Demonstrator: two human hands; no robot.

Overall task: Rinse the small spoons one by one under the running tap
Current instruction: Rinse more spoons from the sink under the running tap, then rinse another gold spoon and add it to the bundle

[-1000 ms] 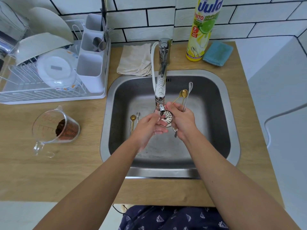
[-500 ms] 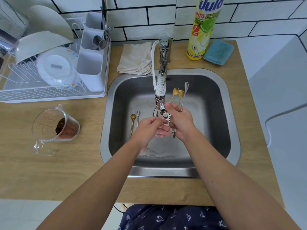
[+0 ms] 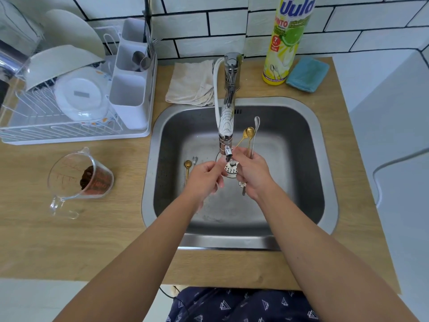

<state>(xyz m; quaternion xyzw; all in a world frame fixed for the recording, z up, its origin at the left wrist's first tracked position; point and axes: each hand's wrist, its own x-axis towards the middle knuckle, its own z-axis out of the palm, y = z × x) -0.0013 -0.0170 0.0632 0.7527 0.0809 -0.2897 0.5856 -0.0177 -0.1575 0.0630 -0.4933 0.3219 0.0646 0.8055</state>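
Two small spoons lie loose on the floor of the stainless steel sink (image 3: 308, 126): a gold-bowled teaspoon (image 3: 187, 167) and a smaller silver spoon (image 3: 194, 160), side by side, left of the drain strainer (image 3: 231, 169).

Head view, the only view. Right hand (image 3: 251, 174) is clenched round a bundle of slim spoons, handles running up and away from the person; two gold bowls (image 3: 248, 133) and one long silver spoon (image 3: 256, 123) stick out above the fingers, and handle ends, one with a small flower charm (image 3: 242, 184), poke out below the palm. The bundle's long axis runs near to far, tilted slightly right.

Left hand (image 3: 205, 175) sits just left of the chrome tap spout (image 3: 226, 133), fingers (image 3: 219, 168) drawn together beneath the nozzle, close to the right hand's thumb side. Whether they pinch a spoon cannot be told; nothing metal shows between them. The water stream is not clearly visible.

Key relation: the loose pair lies just left of and beyond the left hand, handles pointing back towards the person, so the left hand is clearly nearer. Judged: a short reach left would meet the handles end-on, with the bowls on the far side.

Wooden surface (image 3: 69, 240) carries a white dish rack (image 3: 34, 117), a clear measuring jug (image 3: 79, 180), a beige cloth (image 3: 190, 84), a yellow detergent bottle (image 3: 285, 43) and a blue sponge cloth (image 3: 307, 74).
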